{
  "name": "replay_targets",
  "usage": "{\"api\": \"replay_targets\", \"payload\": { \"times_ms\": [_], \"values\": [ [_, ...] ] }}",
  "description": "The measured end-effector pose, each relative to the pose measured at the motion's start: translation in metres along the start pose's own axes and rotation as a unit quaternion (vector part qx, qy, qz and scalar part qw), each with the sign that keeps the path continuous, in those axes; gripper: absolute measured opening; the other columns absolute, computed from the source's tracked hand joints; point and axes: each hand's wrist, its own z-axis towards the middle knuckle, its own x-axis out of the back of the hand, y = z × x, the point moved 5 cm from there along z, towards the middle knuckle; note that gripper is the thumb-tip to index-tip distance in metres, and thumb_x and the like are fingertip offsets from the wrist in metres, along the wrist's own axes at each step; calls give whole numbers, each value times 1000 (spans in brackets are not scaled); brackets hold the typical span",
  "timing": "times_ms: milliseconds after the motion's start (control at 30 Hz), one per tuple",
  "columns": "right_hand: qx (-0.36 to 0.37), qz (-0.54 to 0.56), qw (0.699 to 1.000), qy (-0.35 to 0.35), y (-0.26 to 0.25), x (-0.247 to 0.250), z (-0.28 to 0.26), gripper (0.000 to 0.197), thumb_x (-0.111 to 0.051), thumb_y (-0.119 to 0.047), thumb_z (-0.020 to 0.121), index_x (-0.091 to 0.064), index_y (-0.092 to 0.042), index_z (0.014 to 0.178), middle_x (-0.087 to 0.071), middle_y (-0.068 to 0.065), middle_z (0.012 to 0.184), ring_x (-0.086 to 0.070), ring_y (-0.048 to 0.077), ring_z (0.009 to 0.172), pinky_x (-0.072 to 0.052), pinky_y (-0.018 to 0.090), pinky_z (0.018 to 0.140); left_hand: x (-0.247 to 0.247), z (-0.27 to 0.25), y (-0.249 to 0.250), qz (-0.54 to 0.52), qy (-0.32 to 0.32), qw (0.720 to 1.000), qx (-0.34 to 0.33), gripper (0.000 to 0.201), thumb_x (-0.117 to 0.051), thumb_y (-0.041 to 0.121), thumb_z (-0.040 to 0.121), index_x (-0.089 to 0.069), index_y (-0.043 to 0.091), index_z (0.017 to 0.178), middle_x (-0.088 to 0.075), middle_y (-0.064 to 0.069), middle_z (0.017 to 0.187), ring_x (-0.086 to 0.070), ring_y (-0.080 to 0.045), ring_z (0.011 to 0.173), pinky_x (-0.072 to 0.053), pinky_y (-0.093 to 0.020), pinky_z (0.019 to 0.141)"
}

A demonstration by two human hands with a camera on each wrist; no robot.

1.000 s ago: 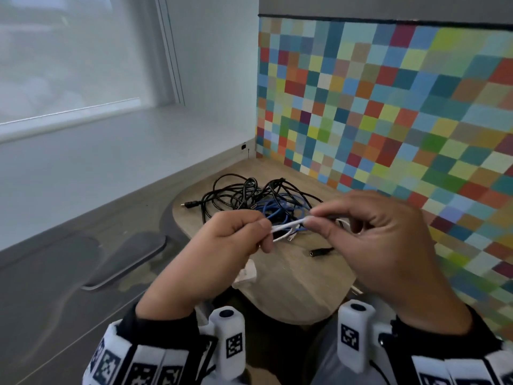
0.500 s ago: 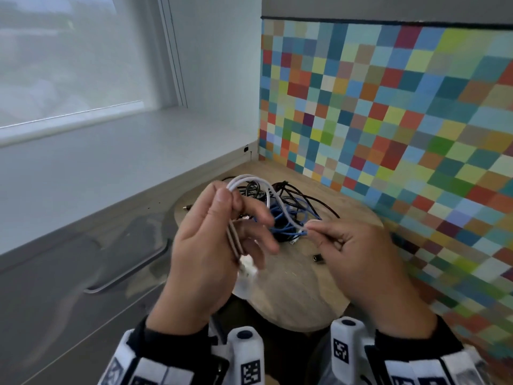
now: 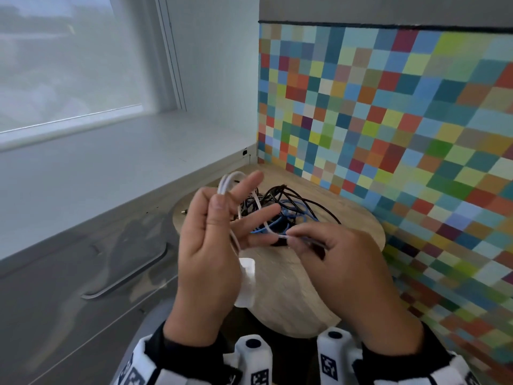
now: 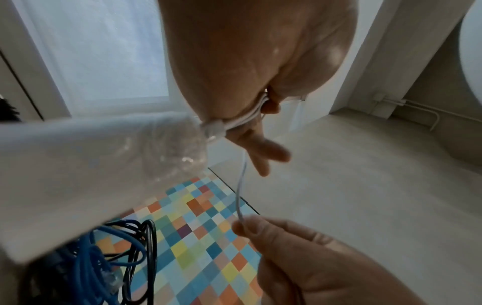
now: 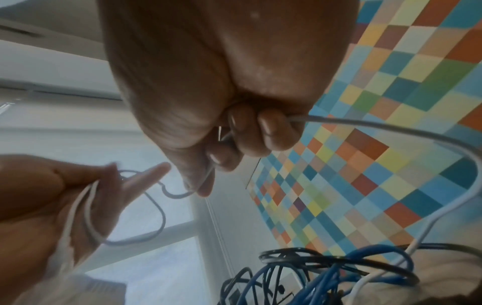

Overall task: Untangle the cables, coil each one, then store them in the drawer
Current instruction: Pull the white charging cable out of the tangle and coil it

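Note:
A white cable (image 3: 228, 181) is looped over my left hand (image 3: 222, 218), whose thumb pins the loops against the straight, spread fingers. Its white plug block (image 3: 247, 270) hangs below that palm. My right hand (image 3: 294, 238) pinches the same white cable (image 3: 281, 237) a short way off, just to the right. Behind both hands, a tangle of black and blue cables (image 3: 288, 209) lies on the round wooden table (image 3: 358, 229). In the left wrist view the white cable (image 4: 241, 185) runs down to my right hand (image 4: 300, 258). In the right wrist view it (image 5: 391, 128) curves down into the blue cables (image 5: 313, 274).
A grey drawer front with a curved handle (image 3: 125, 282) stands shut at the left, below a white windowsill (image 3: 111, 168). A wall of coloured squares (image 3: 388, 120) borders the table at the back and right.
My left hand rose, took loops of the white cable and has now spread its fingers straight. My right hand moved down and right, still pinching the cable.

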Motion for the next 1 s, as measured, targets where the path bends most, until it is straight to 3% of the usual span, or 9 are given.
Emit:
{"api": "replay_targets", "payload": {
  "times_ms": [100, 233, 300, 367, 467, 600, 767, 867, 1000],
  "values": [
    [-7, 16, 1000, -14, 1, 8, 1, 15, -68, -53, 89, -71, -39, 85, -64, -16, 66, -60, 5, 63, -50, 31, 55, 2, 1, 4, -10, -11, 1000, 5, 26, -33, 31, 104, -43, 10, 91, -72, -10, 128, -76, -35, 67, -44, -25, 36],
    [-3, -29, 999, -41, -7, -1, 3, 41, -62, -67, 84, -52, -32, 66, -54, -12, 66, -52, 4, 64, -45, 31, 56, -5, -1, -2, -3, -44, 999, 17, 30, -36, 27, 103, -52, 19, 79, -74, -17, 94, -43, -20, 33, -27, -20, 36],
    [24, -20, 1000, -3, -10, -2, 5, 52, -48, -68, 93, -42, -31, 57, -46, -9, 59, -47, 8, 56, -38, 32, 50, -8, -2, -5, -16, -54, 998, 24, 31, -39, 26, 102, -53, 19, 76, -65, -17, 75, -31, -16, 35, -24, -21, 38],
    [36, 20, 999, 11, -9, -3, 5, 52, -43, -66, 96, -56, -30, 61, -50, -7, 58, -51, 11, 56, -44, 37, 51, -8, -2, -7, -12, -51, 998, 34, 30, -40, 26, 101, -54, 19, 76, -56, -11, 65, -28, -15, 39, -22, -22, 40],
    [45, 104, 994, 11, -10, 3, 3, 35, -56, -64, 91, -74, -34, 93, -63, -9, 66, -60, 12, 60, -51, 36, 55, -1, 0, -8, 0, -26, 999, 43, 30, -41, 28, 101, -56, 20, 75, -45, -6, 60, -27, -16, 45, -21, -25, 41],
    [62, 128, 987, 72, -11, 14, 2, 20, -62, -50, 98, -71, -33, 93, -64, -8, 68, -62, 14, 57, -52, 36, 51, 8, 3, -10, -14, 3, 998, 61, 30, -43, 29, 100, -55, 17, 75, -35, 1, 56, -25, -11, 45, -21, -22, 40],
    [65, 116, 978, 161, -6, 33, 8, 11, -68, -36, 97, -78, -30, 95, -66, -17, 66, -61, 5, 58, -43, 14, 53, 7, 1, -12, -28, -23, 995, 94, 29, -45, 28, 97, -56, 18, 72, -29, 3, 57, -19, -9, 43, -15, -20, 40],
    [34, 94, 981, 164, 1, 43, 19, 17, -63, -40, 100, -76, -33, 108, -70, -13, 66, -62, 9, 53, -53, 32, 49, 1, 0, -14, -30, -91, 989, 115, 27, -53, 29, 96, -58, 18, 71, -31, 4, 55, -22, -5, 42, -21, -16, 39],
    [-39, 122, 987, 94, 12, 36, 38, 29, -59, -38, 104, -77, -25, 84, -71, -8, 64, -60, 18, 46, -55, 41, 53, -11, -6, -16, -45, -153, 979, 129, 25, -56, 35, 92, -59, 19, 73, -31, 5, 56, -23, -4, 42, -23, -15, 39]
  ]
}}
